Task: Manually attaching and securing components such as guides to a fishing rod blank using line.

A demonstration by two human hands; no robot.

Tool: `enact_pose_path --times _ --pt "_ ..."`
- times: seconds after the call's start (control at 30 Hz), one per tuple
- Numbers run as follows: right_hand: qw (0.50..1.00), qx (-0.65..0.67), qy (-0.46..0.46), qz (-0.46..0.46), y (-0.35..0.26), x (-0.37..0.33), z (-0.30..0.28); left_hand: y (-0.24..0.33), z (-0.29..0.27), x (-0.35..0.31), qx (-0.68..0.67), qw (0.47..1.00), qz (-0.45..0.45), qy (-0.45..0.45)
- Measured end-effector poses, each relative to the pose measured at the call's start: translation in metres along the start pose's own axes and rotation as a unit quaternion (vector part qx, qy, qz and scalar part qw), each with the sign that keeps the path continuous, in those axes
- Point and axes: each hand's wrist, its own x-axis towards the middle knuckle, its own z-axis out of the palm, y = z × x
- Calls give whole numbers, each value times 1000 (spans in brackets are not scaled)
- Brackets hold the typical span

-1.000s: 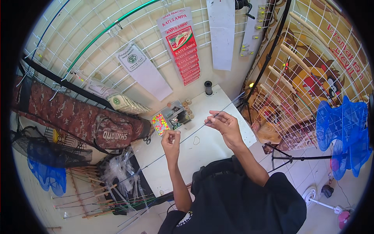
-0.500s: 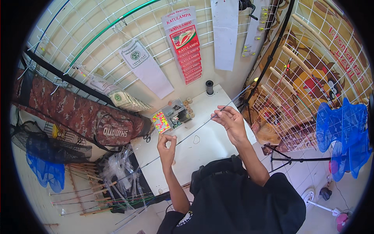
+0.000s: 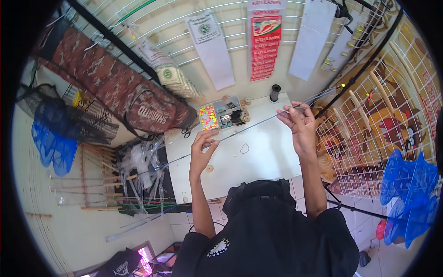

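A thin dark fishing rod (image 3: 251, 125) slants up to the right across the white tabletop, with a small yellow piece near its far right end. My left hand (image 3: 203, 150) has its bent fingers and thumb around the rod, near the table's left side. Farther up, my right hand (image 3: 301, 127) pinches the rod between thumb and fingers, above the table's right edge. Just beyond the rod stands a clear compartment box (image 3: 224, 105) with brightly coloured small pieces (image 3: 208, 117) and dark small parts. A small loop of thread (image 3: 244, 148) lies on the near side.
A black spool (image 3: 275, 93) stands at the back; scissors (image 3: 186, 133) lie on the left. A camouflage rod bag (image 3: 110, 83) leans left. White wire racks hold hanging packets (image 3: 265, 46) and wooden-handled rods. Blue nets (image 3: 408, 198) hang right. Clear plastic wrap (image 3: 143, 159) lies left of the table (image 3: 258, 171).
The view has shifted, so the scene sits differently in it. Both hands are still at the rod; my left fingers are less curled than before, and the rod's yellow-marked end now shows.
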Motion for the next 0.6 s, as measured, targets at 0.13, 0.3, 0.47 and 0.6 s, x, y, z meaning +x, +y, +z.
enact_pose_path --times 0.13,0.3,0.47,0.6 --pt "1000 -6 -8 -11 -10 8 4 15 -9 -8 45 998 -34 17" --pt "998 -7 -28 -54 -31 25 9 9 -16 -7 100 995 -20 8" --pt "992 -9 -45 -114 -65 54 10 12 -22 5 125 992 -10 34" --pt "984 -30 -64 -166 -103 81 15 21 -28 15 143 989 6 45"
